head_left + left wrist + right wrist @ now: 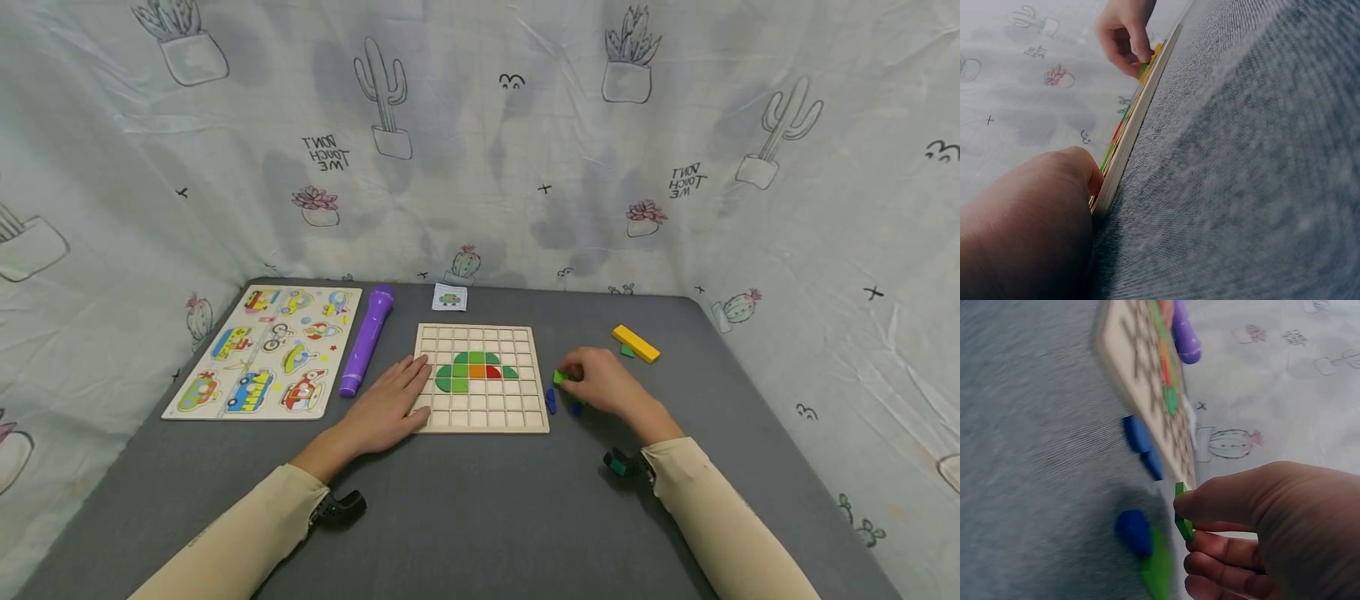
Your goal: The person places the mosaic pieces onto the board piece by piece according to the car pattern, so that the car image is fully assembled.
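A wooden grid board (517,422) lies in the middle of the table, with green, orange and red tiles set in some of its squares. Against its left edge rests my left hand (386,407), fingers extended over the rim. My right hand (606,382), just right of the board, pinches a light green tile (1182,515) between thumb and fingers, above the table. Two blue pieces (1137,435) lie beside the board's right edge. Below the right hand are another blue piece (1134,531) and a green piece (1160,569), blurred in the right wrist view.
A picture board with vehicles (258,354) lies at the left, and a purple microphone-shaped object (367,343) beside it. Behind the grid board is a small picture card (449,297). A yellow bar (636,343) and a green piece (627,351) lie at the back right.
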Demonstrator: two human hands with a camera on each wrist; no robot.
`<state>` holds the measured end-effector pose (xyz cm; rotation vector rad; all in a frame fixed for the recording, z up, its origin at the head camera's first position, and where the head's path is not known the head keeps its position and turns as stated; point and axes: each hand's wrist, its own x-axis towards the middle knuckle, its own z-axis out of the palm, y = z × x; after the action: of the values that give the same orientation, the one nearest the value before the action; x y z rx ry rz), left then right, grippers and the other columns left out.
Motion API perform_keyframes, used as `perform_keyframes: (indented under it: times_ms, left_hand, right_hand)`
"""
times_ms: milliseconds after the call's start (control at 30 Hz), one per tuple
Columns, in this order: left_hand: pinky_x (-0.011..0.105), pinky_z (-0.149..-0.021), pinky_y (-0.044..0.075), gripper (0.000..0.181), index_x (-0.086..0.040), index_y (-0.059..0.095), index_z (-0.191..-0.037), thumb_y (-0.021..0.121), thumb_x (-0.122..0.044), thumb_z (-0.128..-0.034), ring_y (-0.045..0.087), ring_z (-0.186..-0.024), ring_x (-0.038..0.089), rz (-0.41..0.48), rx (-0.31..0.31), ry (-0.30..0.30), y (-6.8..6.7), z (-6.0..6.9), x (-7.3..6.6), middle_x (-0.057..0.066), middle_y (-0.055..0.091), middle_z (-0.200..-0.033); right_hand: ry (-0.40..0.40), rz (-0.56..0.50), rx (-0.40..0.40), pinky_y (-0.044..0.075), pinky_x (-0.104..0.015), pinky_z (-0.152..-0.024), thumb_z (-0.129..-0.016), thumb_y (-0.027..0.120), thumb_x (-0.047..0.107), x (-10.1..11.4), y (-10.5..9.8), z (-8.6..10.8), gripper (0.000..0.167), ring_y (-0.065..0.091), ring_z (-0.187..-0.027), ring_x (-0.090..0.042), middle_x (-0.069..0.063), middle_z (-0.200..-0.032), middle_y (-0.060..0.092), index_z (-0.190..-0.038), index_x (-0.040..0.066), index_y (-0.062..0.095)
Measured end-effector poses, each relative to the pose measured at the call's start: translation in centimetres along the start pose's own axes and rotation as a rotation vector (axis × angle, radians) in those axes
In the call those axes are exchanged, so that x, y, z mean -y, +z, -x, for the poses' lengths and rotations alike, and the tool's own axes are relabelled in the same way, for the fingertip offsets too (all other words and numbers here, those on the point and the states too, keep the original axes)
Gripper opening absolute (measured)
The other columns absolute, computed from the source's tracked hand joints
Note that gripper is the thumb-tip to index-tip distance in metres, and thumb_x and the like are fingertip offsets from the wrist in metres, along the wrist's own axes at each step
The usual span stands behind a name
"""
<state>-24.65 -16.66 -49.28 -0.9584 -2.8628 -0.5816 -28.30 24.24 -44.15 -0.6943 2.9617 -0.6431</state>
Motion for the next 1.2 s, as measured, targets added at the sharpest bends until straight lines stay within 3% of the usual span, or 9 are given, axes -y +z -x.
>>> perform_keyframes:
  times_ms: [500,1200]
  left_hand:
    - [0.056,-0.132,0.018,0.074,0.008,0.034,-0.166,0.056,-0.034,-0.1089,0.021,-0.161,0.046,0.003,-0.01,0.004,0.3,0.0,0.1,0.025,0.027,-0.174]
    - [0.054,-0.132,0.017,0.074,0.006,0.033,-0.167,0.056,-0.035,-0.1091,0.019,-0.163,0.043,-0.005,0.005,0.004,0.3,-0.1,0.3,0.023,0.026,-0.175]
  right_hand:
    - [-0.024,-0.002,-0.054,0.06,-0.046,-0.08,-0.098,0.082,0.015,1.8,-1.0,-1.0,0.019,0.066,-0.094,-0.024,-0.004,-0.105,0.071,-0.116,0.007,0.082]
    - [-0.124,-0.028,-0.035,0.06,-0.042,-0.085,-0.097,0.083,0.014,6.4,-0.4,-3.6,0.021,0.066,-0.099,-0.025,-0.003,-0.106,0.07,-0.117,0.008,0.08]
